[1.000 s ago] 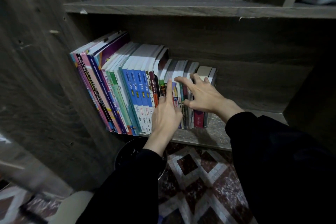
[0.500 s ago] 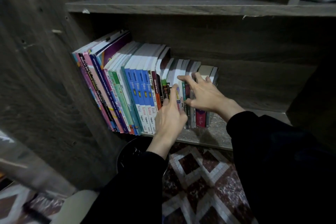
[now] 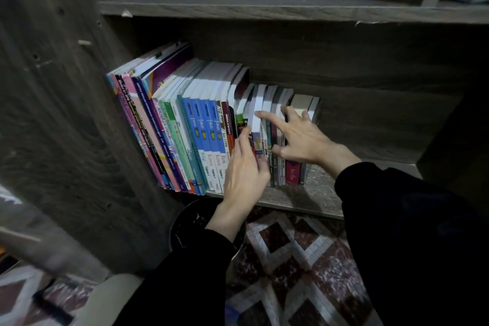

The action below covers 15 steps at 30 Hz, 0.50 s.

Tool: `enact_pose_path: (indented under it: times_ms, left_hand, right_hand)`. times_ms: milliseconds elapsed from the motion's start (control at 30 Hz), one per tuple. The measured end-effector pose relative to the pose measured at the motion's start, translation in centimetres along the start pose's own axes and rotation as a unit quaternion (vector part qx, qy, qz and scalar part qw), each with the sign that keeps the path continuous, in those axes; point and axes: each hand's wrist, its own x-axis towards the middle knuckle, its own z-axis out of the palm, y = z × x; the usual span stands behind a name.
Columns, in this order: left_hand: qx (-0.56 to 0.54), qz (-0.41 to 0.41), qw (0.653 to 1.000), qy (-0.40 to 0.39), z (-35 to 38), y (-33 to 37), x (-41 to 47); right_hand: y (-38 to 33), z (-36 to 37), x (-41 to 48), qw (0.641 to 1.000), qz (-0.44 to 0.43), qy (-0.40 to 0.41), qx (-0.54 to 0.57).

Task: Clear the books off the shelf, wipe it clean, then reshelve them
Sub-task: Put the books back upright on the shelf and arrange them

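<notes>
- While the row of books [image 3: 201,127] stands on the lower shelf [image 3: 312,193], it leans left against the side panel [image 3: 66,114], tall ones at the left and shorter ones to the right.
- The left hand [image 3: 244,174] is in at the middle of the row. Its fingers run up the left flank of a white-topped book [image 3: 256,116] and the thumb curls onto the other side, so that's a pinch on that book.
- The right hand [image 3: 301,140] is spread wide and holds nothing. Its index finger reaches to the top of the same book, the other fingers drape over the tops of the short books beside it, and the thumb presses on their spines.
- A maroon book [image 3: 292,173] stands near the row's right end, just under the right wrist.
- Down below, a dark round container [image 3: 190,227] sits under the shelf edge, with the patterned floor [image 3: 291,259] beside it.
</notes>
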Motion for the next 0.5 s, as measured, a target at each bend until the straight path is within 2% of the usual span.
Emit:
enact_pose_path:
  times_ms: [167, 500]
  left_hand:
    - [0.032, -0.002, 0.999, 0.001, -0.4, -0.3, 0.5]
    - [0.057, -0.071, 0.991, -0.093, -1.4, 0.8, 3.1]
  right_hand:
    - [-0.3, -0.1, 0.1, 1.000, 0.004, -0.002, 0.028]
    - [-0.8, -0.7, -0.3, 0.999, 0.013, -0.009, 0.042]
